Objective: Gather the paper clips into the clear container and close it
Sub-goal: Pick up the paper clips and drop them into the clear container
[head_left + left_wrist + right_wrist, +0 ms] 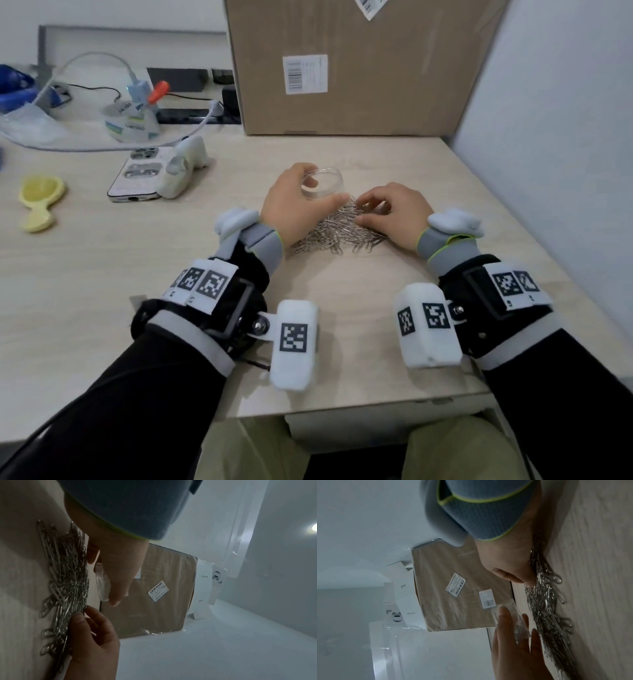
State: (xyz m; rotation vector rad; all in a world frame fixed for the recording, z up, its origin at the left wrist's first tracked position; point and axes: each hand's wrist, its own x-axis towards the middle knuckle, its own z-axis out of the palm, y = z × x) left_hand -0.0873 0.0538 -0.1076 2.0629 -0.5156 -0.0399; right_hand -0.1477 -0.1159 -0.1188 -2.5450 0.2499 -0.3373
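Observation:
A heap of silver paper clips lies on the pale wood table, between my two hands. My left hand grips the small round clear container just behind the heap, thumb on its near rim and fingers on the far rim. The container is tilted and lidless; no lid is in view. My right hand sits on the heap's right side, with curled fingers and thumb pinching at the clips. The right thumb presses into the paper clips.
A large cardboard box stands close behind the container. A white wall bounds the table on the right. To the left lie a phone, a white gadget, cables and a yellow object. Bare tabletop lies between my forearms.

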